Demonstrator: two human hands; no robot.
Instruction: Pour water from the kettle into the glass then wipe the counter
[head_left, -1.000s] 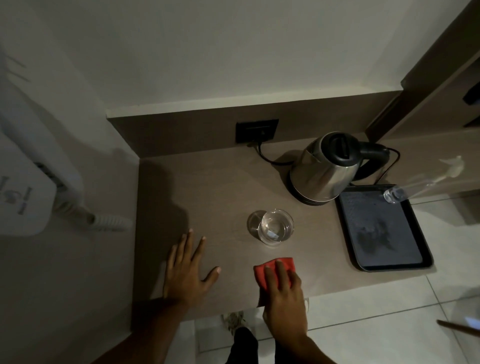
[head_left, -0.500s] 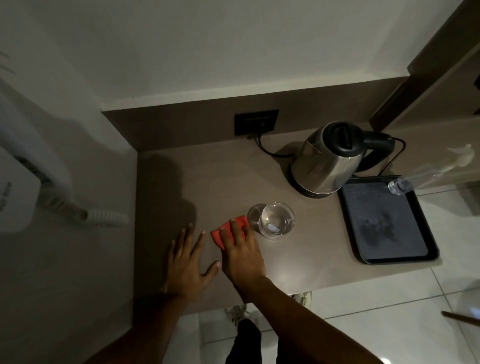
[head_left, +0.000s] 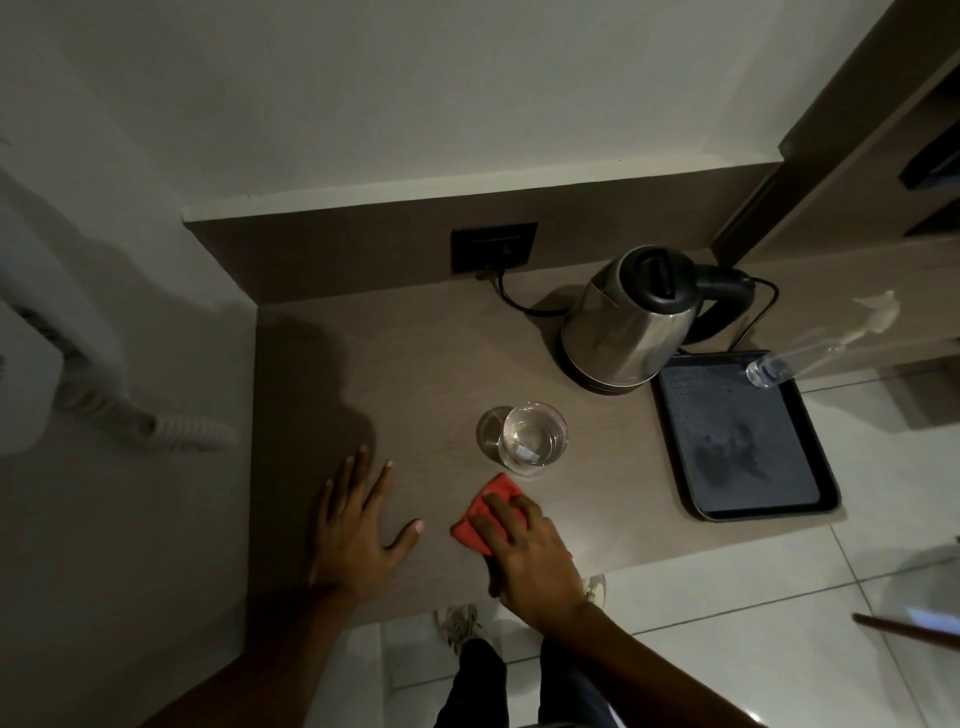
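A steel kettle (head_left: 628, 322) with a black lid and handle stands on its base at the back right of the brown counter (head_left: 405, 353). A clear glass (head_left: 530, 439) with water in it stands mid-counter. Just in front of the glass lies a red cloth (head_left: 485, 512), pressed flat under my right hand (head_left: 530, 556). Most of the cloth is hidden by the fingers. My left hand (head_left: 358, 525) rests flat on the counter to the left, fingers spread, holding nothing.
A black tray (head_left: 737, 447) lies right of the glass, with a clear plastic bottle (head_left: 769, 369) at its far corner. The kettle's cord runs to a black wall socket (head_left: 493, 247). The counter's front edge is just below my hands; tiled floor and my shoes lie beyond it.
My right hand slid the red cloth left across the counter towards my left hand, then back right and nearer the front edge. My left hand stayed planted.
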